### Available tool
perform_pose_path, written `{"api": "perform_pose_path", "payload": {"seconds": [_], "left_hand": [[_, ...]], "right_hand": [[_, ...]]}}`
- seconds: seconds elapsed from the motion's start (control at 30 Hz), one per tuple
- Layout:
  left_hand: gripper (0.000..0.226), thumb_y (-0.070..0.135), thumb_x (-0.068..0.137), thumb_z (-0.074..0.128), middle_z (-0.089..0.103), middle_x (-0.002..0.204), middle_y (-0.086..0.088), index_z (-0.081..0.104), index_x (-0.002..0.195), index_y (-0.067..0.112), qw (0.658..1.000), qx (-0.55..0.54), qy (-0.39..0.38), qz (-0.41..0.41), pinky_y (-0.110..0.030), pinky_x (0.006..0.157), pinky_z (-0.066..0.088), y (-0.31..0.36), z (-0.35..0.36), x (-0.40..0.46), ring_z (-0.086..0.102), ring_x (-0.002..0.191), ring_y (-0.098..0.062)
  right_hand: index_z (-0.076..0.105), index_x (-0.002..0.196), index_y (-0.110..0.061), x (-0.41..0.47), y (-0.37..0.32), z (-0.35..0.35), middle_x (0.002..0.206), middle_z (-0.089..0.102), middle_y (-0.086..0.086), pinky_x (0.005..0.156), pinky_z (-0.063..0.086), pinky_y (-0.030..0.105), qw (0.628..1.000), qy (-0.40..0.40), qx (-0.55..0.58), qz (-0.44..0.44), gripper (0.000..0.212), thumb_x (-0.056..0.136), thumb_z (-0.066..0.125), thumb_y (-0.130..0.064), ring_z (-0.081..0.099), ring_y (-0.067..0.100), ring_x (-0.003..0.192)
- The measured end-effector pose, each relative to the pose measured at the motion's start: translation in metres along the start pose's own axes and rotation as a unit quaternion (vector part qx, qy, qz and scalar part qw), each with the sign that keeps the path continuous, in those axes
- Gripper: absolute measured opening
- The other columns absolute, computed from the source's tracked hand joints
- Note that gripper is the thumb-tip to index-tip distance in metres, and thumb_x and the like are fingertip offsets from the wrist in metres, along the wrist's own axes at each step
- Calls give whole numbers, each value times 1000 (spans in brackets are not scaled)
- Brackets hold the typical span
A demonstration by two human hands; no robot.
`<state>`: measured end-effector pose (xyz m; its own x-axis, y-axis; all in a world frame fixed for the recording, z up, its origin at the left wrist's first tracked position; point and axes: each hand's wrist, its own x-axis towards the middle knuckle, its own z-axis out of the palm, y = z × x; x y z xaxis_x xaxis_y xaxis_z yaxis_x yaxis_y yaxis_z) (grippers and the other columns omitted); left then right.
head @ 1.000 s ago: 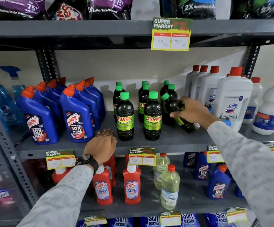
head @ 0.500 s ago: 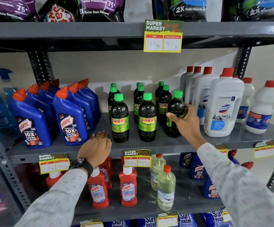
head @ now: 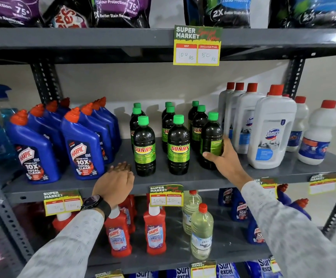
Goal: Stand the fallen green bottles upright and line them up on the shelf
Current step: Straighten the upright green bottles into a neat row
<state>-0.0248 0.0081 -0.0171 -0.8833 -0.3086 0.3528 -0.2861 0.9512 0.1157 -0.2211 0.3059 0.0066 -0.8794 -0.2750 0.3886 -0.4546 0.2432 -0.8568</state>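
Several dark bottles with green caps and green SUNNY labels stand upright in three rows on the grey middle shelf [head: 183, 180]. The front right green bottle [head: 211, 135] is upright, and my right hand [head: 226, 159] is wrapped around its lower part from the right. The front middle bottle [head: 178, 145] and the front left bottle [head: 144, 146] stand free. My left hand [head: 116, 182] rests flat on the shelf's front edge, left of the front left bottle, holding nothing. No green bottle lies on its side.
Blue Harpic bottles [head: 82, 145] crowd the shelf to the left, white Domex bottles [head: 271, 127] to the right. Price tags [head: 166, 195] hang on the shelf edges. Red Harpic bottles [head: 156, 229] and pale liquid bottles [head: 201, 231] stand on the shelf below.
My right hand has tipped the rightmost green bottle from a slant to upright at the front of the right row and still holds it. My left hand has stayed on the shelf edge.
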Motion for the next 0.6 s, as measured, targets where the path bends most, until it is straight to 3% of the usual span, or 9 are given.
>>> {"api": "perform_pose_path", "payload": {"seconds": [0.07,0.2,0.3,0.4,0.47,0.6], "left_hand": [[51,32,104,25,35,158,-8,41,147,10,1000,-1,-1,-2,-35,120,20,0,0,0,30,146,-18],[52,33,104,24,33,159,-9,38,148,9,1000,2,-8,1,-35,122,17,-1,1,1,28,147,-18],[53,33,103,23,33,159,-8,39,148,10,1000,0,-7,-1,-34,121,17,-3,3,1,28,147,-18],[63,38,98,14,34,158,-9,40,147,9,1000,3,-8,0,-34,121,17,-2,2,2,29,147,-18],[69,40,93,11,35,158,-9,40,147,8,1000,6,-10,0,-34,121,16,-2,3,3,29,147,-17],[69,41,93,12,35,158,-9,40,147,8,1000,11,-11,0,-35,121,16,-3,4,3,30,146,-17]], "right_hand": [[50,132,-25,-3,-4,4,128,68,1,99,52,37,999,28,-24,-9,78,70,96,-32,65,21,116],[49,124,-33,-4,-3,4,126,67,1,99,55,42,998,45,-38,-16,84,57,95,-53,66,21,115],[50,133,-27,-2,-1,0,128,69,-1,106,53,46,1000,13,6,-3,71,75,91,-37,67,19,117],[49,146,-27,3,8,-4,129,72,-4,112,48,51,999,-22,49,-1,74,80,82,-23,67,18,121],[51,145,-27,5,12,-4,128,73,-4,112,49,52,999,-24,48,5,69,83,81,-16,68,19,121],[51,134,-21,-2,1,2,123,69,-1,98,53,37,1000,12,14,-6,67,79,91,-22,67,19,111]]}}
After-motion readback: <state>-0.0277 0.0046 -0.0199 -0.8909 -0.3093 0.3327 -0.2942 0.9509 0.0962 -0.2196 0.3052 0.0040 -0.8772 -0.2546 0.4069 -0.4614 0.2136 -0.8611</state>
